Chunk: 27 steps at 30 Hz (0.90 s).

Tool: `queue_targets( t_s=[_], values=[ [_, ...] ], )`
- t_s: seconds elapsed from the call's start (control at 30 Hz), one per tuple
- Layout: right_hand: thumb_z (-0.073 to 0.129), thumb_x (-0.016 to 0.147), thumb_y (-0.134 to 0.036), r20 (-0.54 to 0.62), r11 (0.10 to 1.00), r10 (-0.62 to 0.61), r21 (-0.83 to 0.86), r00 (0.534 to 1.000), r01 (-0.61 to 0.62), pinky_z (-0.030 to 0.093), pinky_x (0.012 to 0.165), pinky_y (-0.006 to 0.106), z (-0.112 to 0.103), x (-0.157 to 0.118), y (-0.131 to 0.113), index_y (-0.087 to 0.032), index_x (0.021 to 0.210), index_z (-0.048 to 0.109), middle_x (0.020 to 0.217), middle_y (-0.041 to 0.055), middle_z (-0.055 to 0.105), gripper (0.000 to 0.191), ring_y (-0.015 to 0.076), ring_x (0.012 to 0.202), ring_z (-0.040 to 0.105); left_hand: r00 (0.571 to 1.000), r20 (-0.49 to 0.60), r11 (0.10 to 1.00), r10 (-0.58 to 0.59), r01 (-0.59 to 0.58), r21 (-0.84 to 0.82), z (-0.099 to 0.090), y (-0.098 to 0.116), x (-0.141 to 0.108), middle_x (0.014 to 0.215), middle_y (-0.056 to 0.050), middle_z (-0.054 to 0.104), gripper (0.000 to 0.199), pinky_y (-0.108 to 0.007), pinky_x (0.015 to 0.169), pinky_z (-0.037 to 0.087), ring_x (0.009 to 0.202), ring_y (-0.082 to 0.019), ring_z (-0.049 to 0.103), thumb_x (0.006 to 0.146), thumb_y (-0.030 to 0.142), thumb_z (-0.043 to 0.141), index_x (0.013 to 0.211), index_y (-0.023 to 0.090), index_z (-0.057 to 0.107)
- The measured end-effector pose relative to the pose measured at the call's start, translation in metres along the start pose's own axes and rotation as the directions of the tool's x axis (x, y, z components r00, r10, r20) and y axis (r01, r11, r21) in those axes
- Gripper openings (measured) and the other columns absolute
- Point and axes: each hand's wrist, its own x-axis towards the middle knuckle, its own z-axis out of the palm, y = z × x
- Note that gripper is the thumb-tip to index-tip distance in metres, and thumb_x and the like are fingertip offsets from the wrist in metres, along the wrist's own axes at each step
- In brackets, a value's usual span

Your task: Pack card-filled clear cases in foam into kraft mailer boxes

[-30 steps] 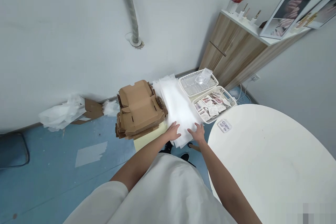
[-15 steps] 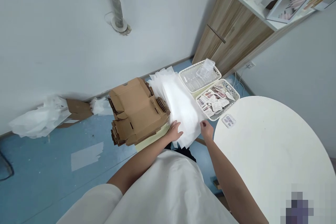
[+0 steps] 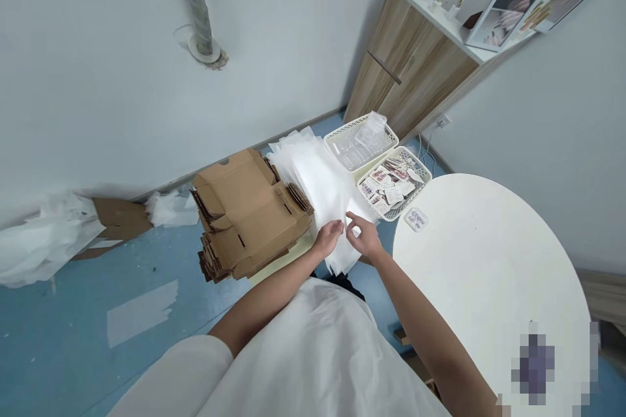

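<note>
A pile of thin white bags (image 3: 313, 169), flat and slightly see-through, lies in front of me with its edges fanned out. My left hand (image 3: 328, 238) is over the near part of the pile, thumb and fingers pinched on the edge of a thin white bag (image 3: 343, 244). Just right of it, my right hand (image 3: 362, 236) has its index finger and thumb apart against the same bag, the other fingers curled. To the left, a stack of flattened brown cardboard boxes (image 3: 252, 202) touches the pile.
Behind the pile stand a white basket of clear plastic cases (image 3: 327, 141) and another of printed cards (image 3: 394, 186). A round white table (image 3: 484, 254) at right bears a small clear case (image 3: 416, 219). Crumpled white bags (image 3: 53, 234) lie by the wall. A wooden cabinet (image 3: 415, 58) fills the corner.
My right hand has moved left from the pile's right edge to beside my left hand, and its fingers have spread. My left hand has gone from lying on the pile to pinching. The view has shifted slightly.
</note>
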Motion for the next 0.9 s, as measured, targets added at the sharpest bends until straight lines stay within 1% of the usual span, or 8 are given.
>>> queue_targets(
  t_s=[0.13,0.3,0.43,0.6,0.67,0.73,0.83,0.9],
  values=[
    [0.053,0.069,-0.029,0.052,0.980,-0.087,0.183,0.995,0.076,0.042,0.084,0.037,0.006,-0.001,-0.008,-0.020,0.064,0.057,0.097,0.0062,0.064,0.011,0.0236,0.104,0.053,0.998,-0.057,0.990,0.038,-0.046,-0.132,0.006,0.011,0.005,0.080,-0.006,0.062,0.041,-0.028,0.066,0.046,0.075,-0.016,0.058,0.079,0.050,0.042,0.092,0.014,0.058],
    [0.055,0.069,-0.041,-0.066,0.939,0.111,0.334,0.992,-0.083,0.043,0.081,0.035,0.004,0.003,-0.004,-0.022,0.100,0.054,0.119,0.0105,0.051,0.036,0.0228,0.106,0.051,0.974,-0.144,0.972,0.176,-0.148,0.183,0.007,0.019,0.003,0.081,-0.005,0.062,0.029,-0.032,0.076,0.044,0.084,-0.019,0.056,0.080,0.038,0.043,0.082,0.016,0.061],
    [0.061,0.063,-0.042,-0.096,0.948,0.274,0.192,0.957,-0.252,0.043,0.079,0.034,0.005,0.006,-0.004,-0.024,0.121,0.039,0.113,0.0090,0.055,0.064,0.0210,0.094,0.056,0.911,0.091,0.827,0.402,-0.404,0.392,0.013,0.031,-0.012,0.127,-0.009,0.043,0.040,-0.036,0.098,0.031,0.120,-0.024,0.036,0.074,0.026,0.052,0.114,0.019,0.052],
    [0.042,0.075,-0.046,-0.294,0.934,0.357,0.088,0.887,-0.347,0.043,0.070,0.032,-0.012,0.001,0.010,-0.018,0.084,0.058,0.076,0.0049,0.062,0.033,0.0193,0.073,0.057,0.833,0.370,0.661,0.411,-0.552,0.508,0.021,0.037,-0.031,0.142,-0.007,0.019,0.066,-0.043,0.105,0.016,0.130,-0.028,0.012,0.069,0.038,0.058,0.129,0.021,0.036],
    [0.041,0.075,-0.046,-0.350,0.927,0.375,0.166,0.858,-0.338,0.043,0.068,0.031,-0.025,-0.006,0.020,-0.018,0.074,0.058,0.074,0.0047,0.061,0.033,0.0182,0.071,0.056,0.852,0.347,0.646,0.391,-0.523,0.555,0.025,0.031,-0.034,0.143,-0.007,0.014,0.065,-0.045,0.104,0.012,0.131,-0.029,0.007,0.072,0.042,0.055,0.130,0.023,0.033],
    [0.042,0.074,-0.047,-0.377,0.885,0.436,0.342,0.817,-0.315,0.044,0.065,0.029,-0.041,-0.015,0.031,-0.018,0.075,0.057,0.075,0.0043,0.060,0.033,0.0165,0.069,0.056,0.914,0.210,0.677,0.347,-0.399,0.619,0.030,0.022,-0.032,0.145,-0.006,0.008,0.064,-0.046,0.104,0.010,0.132,-0.028,0.003,0.076,0.041,0.050,0.133,0.024,0.026],
    [0.047,0.072,-0.046,-0.368,0.735,0.563,0.634,0.740,-0.243,0.047,0.060,0.026,-0.063,-0.037,0.047,-0.019,0.080,0.055,0.078,0.0023,0.057,0.029,0.0129,0.065,0.056,0.966,-0.059,0.768,0.253,-0.164,0.619,0.042,0.006,-0.026,0.145,-0.010,-0.001,0.071,-0.046,0.104,0.012,0.132,-0.027,0.000,0.078,0.041,0.049,0.136,0.021,0.014],
    [0.053,0.068,-0.043,-0.385,0.639,0.633,0.749,0.672,-0.173,0.049,0.060,0.026,-0.077,-0.057,0.059,-0.020,0.081,0.055,0.078,0.0000,0.055,0.026,0.0103,0.062,0.055,0.975,-0.095,0.832,0.199,-0.117,0.542,0.054,-0.003,-0.022,0.144,-0.014,0.001,0.076,-0.044,0.102,0.019,0.131,-0.028,0.012,0.077,0.041,0.051,0.136,0.020,0.009]
  ],
)
